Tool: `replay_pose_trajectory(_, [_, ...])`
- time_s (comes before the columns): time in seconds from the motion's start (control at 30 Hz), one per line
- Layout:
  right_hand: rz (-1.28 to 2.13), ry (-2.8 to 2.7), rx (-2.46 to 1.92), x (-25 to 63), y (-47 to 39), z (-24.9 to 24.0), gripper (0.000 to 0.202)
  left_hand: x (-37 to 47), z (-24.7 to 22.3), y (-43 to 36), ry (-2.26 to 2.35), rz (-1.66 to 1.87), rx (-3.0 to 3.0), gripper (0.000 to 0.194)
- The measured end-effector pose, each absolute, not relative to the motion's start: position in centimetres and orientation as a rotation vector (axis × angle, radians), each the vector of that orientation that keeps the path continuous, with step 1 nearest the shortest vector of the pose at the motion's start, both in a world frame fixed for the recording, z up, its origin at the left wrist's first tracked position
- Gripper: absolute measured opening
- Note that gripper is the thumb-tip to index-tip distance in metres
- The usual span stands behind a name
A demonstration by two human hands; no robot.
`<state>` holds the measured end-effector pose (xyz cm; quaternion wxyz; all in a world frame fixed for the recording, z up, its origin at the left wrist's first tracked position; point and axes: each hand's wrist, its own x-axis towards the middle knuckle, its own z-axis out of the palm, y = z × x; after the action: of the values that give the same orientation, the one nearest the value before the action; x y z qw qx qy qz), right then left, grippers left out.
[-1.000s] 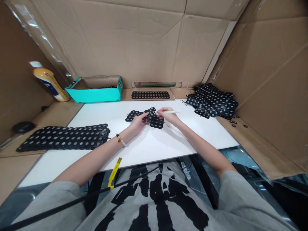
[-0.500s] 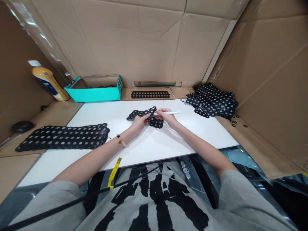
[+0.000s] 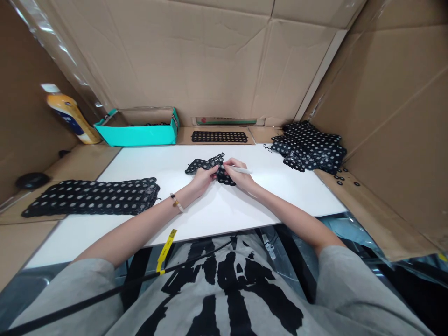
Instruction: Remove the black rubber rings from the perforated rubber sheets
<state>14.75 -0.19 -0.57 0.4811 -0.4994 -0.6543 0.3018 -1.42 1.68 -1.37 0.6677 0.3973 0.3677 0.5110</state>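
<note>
Over the middle of the white board (image 3: 196, 219), my left hand (image 3: 204, 180) is closed on a black perforated sheet (image 3: 201, 164) of joined rings, which looks bent. My right hand (image 3: 242, 176) grips a white pen-like tool (image 3: 241, 170), its tip end at the sheet by my left fingertips. The tip itself is too small to make out. Part of the sheet hangs below my hands, partly covered by the right fingers.
A stack of black ring sheets (image 3: 94, 197) lies at left, a heaped pile (image 3: 310, 147) at back right. Loose black rings (image 3: 339, 177) lie beside that pile. Behind are a turquoise box (image 3: 136, 135), a single sheet (image 3: 219, 136) and a bottle (image 3: 72, 114). Cardboard walls (image 3: 196, 56) enclose the board.
My right hand has turned the white tool, so its back end now points lower and closer to me. The left hand still holds the sheet in about the same place.
</note>
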Motion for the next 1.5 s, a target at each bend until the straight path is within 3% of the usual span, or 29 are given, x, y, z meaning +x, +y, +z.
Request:
replay_pose_trajectory(0.1, [0.652,-1.593,-1.249,14.8,0.1,-0.7,0.019,-1.4,-1.2,1.6,0.82,1.121,0.918,0.021])
replay_pose_trajectory(0.3, [1.019,-1.409,-1.155,15.7,1.6,-1.1,0.021,-1.2,-1.0,1.8,0.804,1.101,0.911,0.016])
replay_pose_trajectory(0.5, [1.028,-1.456,-1.071,16.3,1.9,-0.7,0.022,-1.8,-0.7,3.2,0.755,1.119,0.546,0.002])
replay_pose_trajectory(0.7, [0.971,-1.504,-1.246,17.4,1.8,0.6,0.019,-1.7,-0.8,3.3,0.78,1.082,0.643,0.002])
replay_pose_trajectory(1.17, [0.911,-1.364,-1.215,16.3,1.1,0.8,0.015,-1.4,-1.1,2.6,0.787,1.115,0.899,0.031])
replay_pose_trajectory(1.5, [1.017,-1.329,-1.236,16.7,1.0,1.4,0.016,-1.2,-1.0,2.2,0.932,1.048,1.068,0.028])
